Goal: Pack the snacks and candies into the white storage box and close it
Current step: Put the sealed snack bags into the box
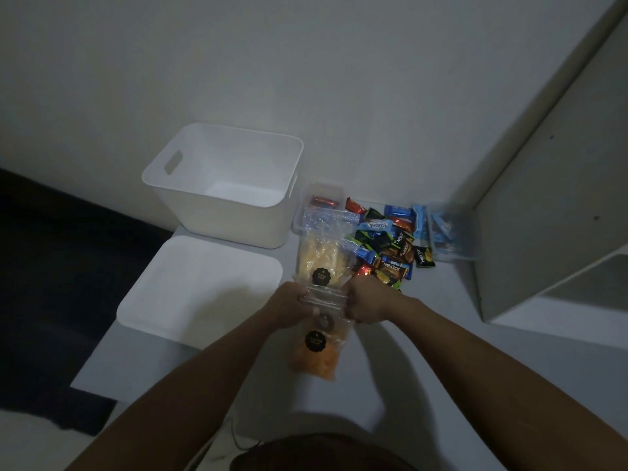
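Note:
The white storage box (pixel 217 212) stands open and empty at the back of the table, its white lid (pixel 200 287) lying flat in front of it. My left hand (pixel 294 302) and my right hand (pixel 365 300) grip the two ends of the zip top of a clear bag of orange chips (pixel 317 355) that hangs down towards me. A second clear bag of yellow chips (pixel 321 258) with a black round label lies just beyond my hands. A heap of wrapped candies and small snack packs (pixel 390 246) lies to the right.
A small clear container (pixel 319 202) with red-wrapped candies sits right of the box, under a clear zip bag. Another clear container (pixel 448 232) holds blue packs at the far right. A white shelf unit (pixel 543 232) rises on the right. The table's left edge drops to dark floor.

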